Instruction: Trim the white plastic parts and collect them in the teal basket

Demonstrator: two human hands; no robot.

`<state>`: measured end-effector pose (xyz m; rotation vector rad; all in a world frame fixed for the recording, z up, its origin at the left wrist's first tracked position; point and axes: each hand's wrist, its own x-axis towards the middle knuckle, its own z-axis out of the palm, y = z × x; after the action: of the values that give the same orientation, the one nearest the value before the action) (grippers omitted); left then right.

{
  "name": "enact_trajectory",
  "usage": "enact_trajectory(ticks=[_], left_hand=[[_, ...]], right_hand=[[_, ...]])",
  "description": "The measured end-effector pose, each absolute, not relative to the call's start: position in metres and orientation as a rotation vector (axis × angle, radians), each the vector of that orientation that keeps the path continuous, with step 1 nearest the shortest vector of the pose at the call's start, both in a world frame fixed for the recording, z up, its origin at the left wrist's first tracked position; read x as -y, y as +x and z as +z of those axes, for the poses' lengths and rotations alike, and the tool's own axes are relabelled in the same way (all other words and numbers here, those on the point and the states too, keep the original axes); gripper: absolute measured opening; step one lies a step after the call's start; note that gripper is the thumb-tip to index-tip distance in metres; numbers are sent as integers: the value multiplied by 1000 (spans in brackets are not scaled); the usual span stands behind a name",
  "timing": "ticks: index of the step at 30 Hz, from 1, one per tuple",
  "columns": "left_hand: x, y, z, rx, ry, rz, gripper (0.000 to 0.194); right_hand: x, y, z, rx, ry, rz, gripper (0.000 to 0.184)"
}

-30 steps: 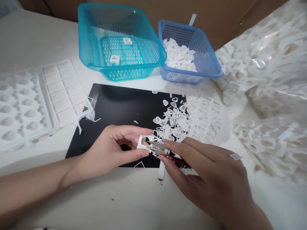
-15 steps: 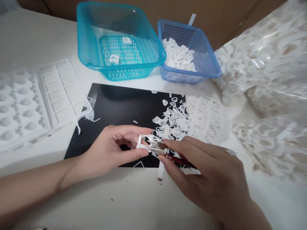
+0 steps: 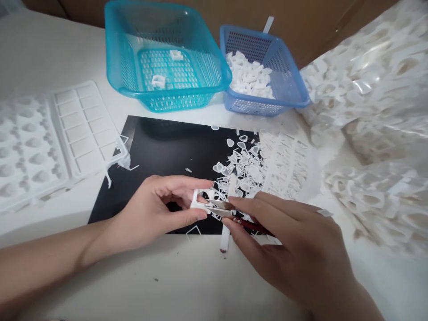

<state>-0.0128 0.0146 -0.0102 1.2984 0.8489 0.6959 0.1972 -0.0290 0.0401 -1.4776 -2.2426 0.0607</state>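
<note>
Between the thumb and fingers of my left hand (image 3: pixel 167 203) is a small white plastic part (image 3: pixel 197 205) with openings in it. My right hand (image 3: pixel 287 240) grips red-handled thread snips (image 3: pixel 222 208). The two metal blades point left, their tips at the white part's opening. Below the hands lies a black mat (image 3: pixel 160 142) with a heap of white plastic scraps (image 3: pixel 247 165) on its right side. A white stick-like tool with a dark tip (image 3: pixel 224 238) lies on the mat under the snips, partly hidden by them and my right hand.
A teal basket (image 3: pixel 167 96) holding two white parts stands at the back, beside a blue basket (image 3: pixel 267 104) with many white pieces. Clear bags of white pieces (image 3: pixel 368 89) bulge at the right. White moulded trays (image 3: pixel 33 151) lie at the left.
The snips' blades have shifted slightly at the white part's opening, and their tips look closer to its lower edge. Both hands stay in nearly the same place.
</note>
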Motion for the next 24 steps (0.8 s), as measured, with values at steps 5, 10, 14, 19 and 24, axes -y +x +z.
enact_trajectory(ticks=[5, 10, 14, 19, 24], left_hand=[[-14, -13, -10, -838, 1274, 686, 37], [-16, -11, -9, -842, 1217, 694, 40], [-16, -10, -7, -849, 1213, 710, 40], [-16, -10, -5, -869, 1222, 713, 42], [-16, -12, -4, -858, 1182, 708, 46]], right_hand=[[30, 194, 39, 2218, -1480, 61, 9], [31, 191, 36, 2170, -1493, 146, 9], [31, 189, 34, 2110, -1458, 287, 6], [30, 187, 34, 2049, -1451, 385, 7], [26, 190, 39, 2025, -1456, 344, 5]])
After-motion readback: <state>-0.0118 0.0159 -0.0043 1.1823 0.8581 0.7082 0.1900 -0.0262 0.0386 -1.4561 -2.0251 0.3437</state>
